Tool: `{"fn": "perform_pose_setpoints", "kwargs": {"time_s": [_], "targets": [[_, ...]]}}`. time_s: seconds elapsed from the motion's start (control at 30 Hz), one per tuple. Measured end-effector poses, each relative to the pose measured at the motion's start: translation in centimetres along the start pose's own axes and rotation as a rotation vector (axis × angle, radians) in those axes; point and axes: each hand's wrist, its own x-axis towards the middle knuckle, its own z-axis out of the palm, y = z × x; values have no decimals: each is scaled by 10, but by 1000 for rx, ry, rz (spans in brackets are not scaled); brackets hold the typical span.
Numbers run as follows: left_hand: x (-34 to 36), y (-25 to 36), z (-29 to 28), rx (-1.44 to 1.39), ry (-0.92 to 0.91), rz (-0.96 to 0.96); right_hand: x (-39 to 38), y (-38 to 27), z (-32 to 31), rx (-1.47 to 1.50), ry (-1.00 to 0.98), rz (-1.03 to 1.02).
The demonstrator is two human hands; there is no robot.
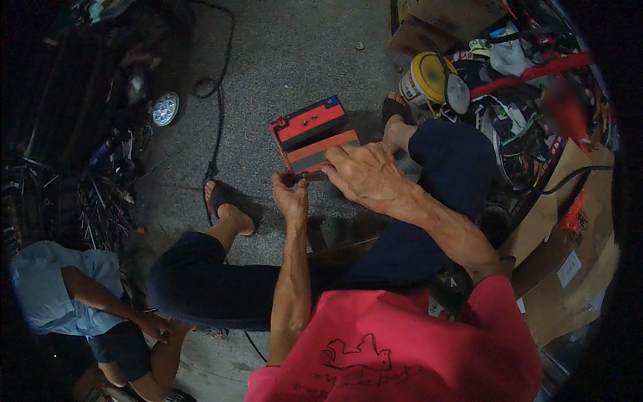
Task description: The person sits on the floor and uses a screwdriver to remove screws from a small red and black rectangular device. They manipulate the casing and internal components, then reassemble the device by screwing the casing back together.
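Note:
In front of me is a red-and-black battery-like block (301, 120) with small metal terminals and a blue corner. Along its near side is an orange-and-grey rectangular piece (308, 159); whether the two are joined is unclear. My left hand (291, 195) is closed at the near-left corner of that piece, its fingertips partly hidden around a small dark part. My right hand (362, 173) lies over the right part of the orange-and-grey piece, fingers bent onto it and thumb near the lower edge.
A co-worker (77, 295) sits at lower left. A black cable (221, 100) and round silver disc (165, 109) lie on the floor. Right are a yellow-lidded bucket (422, 77), cardboard boxes (452, 17), clutter and cardboard sheets (556, 248). My sandalled feet flank the block.

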Motion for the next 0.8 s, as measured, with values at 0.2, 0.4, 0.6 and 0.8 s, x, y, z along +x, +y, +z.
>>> {"fn": "perform_pose_setpoints", "kwargs": {"time_s": [0.2, 0.4, 0.6, 0.8], "targets": [[-4, 11, 1, 81, 40, 36, 1, -2, 4, 9, -31, 8], [-13, 16, 5, 416, 129, 228, 1, 1, 7, -50, -27, 37], [-19, 24, 9, 550, 125, 222, 0, 7, -1, -4, -16, 66], [-18, 21, 9, 563, 145, 305, 2, 8, 0, 22, -36, 76]]}}
